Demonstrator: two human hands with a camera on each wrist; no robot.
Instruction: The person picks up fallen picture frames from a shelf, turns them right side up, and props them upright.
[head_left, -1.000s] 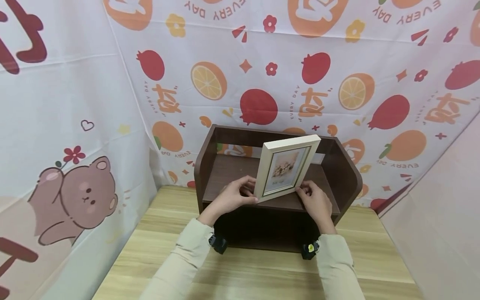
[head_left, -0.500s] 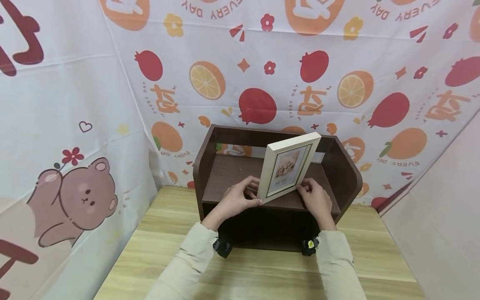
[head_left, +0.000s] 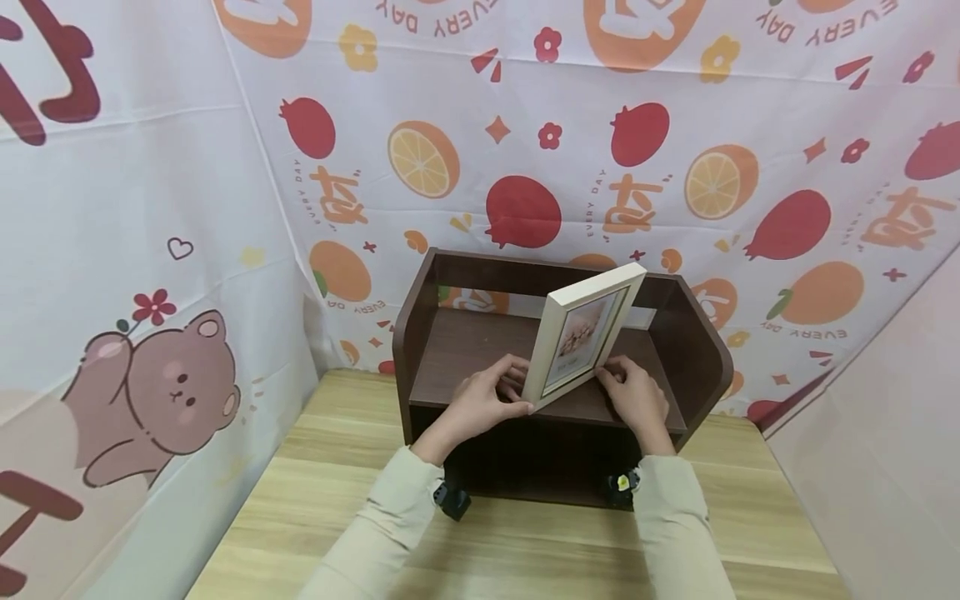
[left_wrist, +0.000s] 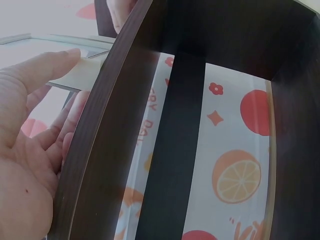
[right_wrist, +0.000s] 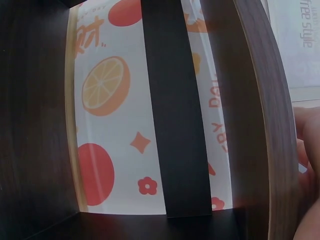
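A: Left hand (head_left: 480, 400) — fingers curled round the lower left corner of the picture frame (head_left: 581, 337). Right hand (head_left: 636, 398) — pinching its lower right corner.

B: Frame material?

A: Cream, smooth, rectangular, flat moulded border; small photo under glazing. Standing upright near the front edge of the shelf unit (head_left: 697, 350), turned at an angle.

B: Shelf?

A: Dark brown wood grain, rounded side panels, open back with one vertical slat. Set at the far edge of the tabletop (head_left: 525, 550) — pale striped wood. Behind: fruit-print cloth (head_left: 525, 150), creased.
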